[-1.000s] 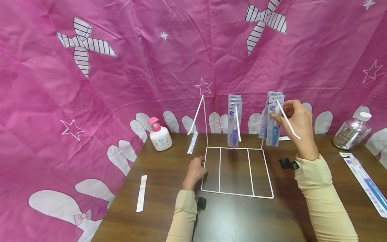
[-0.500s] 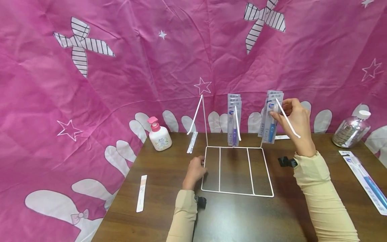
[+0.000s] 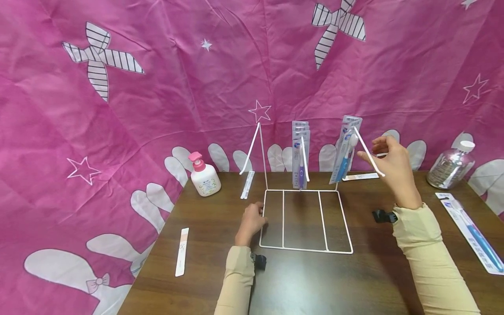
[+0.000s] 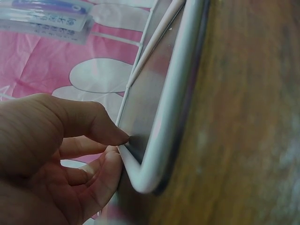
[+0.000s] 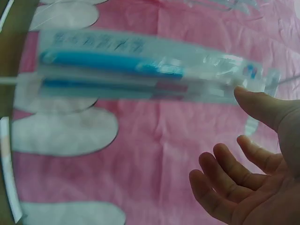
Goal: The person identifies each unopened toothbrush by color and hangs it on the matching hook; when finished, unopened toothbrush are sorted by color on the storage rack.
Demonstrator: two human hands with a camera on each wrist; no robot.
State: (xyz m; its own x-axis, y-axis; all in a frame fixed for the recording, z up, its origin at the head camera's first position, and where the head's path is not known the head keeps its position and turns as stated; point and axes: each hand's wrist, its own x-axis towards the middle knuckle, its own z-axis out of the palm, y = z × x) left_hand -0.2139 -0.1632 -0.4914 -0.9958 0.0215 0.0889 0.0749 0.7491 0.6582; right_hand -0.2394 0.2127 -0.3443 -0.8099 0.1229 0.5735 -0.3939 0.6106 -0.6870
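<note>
A white wire display rack (image 3: pixel 306 250) stands on the table, with three hooks jutting forward. My left hand (image 3: pixel 250 221) pinches the left side of its base; in the left wrist view, thumb and fingers meet around the white wire (image 4: pixel 161 117). Packaged toothbrushes (image 3: pixel 341 162) with blue handles hang tilted from the right hook. Just right of them, my right hand (image 3: pixel 395 170) has its fingers spread and holds nothing. In the right wrist view, the thumb lies close to the toothbrush pack (image 5: pixel 112 61); whether it touches is unclear. Several packs with a purple-handled toothbrush (image 3: pixel 301 173) in front hang on the middle hook.
A pump bottle (image 3: pixel 206 180) stands back left, a clear silvery bottle (image 3: pixel 450 168) back right. Another packaged toothbrush (image 3: pixel 470 229) lies at the right. Narrow white strips lie at the left (image 3: pixel 181 253), behind the rack (image 3: pixel 247 185) and back right (image 3: pixel 361 176). A pink curtain hangs behind.
My right hand has let go of the front toothbrush pack on the right hook and drawn away slightly right. The packs there have swung to a tilt. My left hand keeps its hold.
</note>
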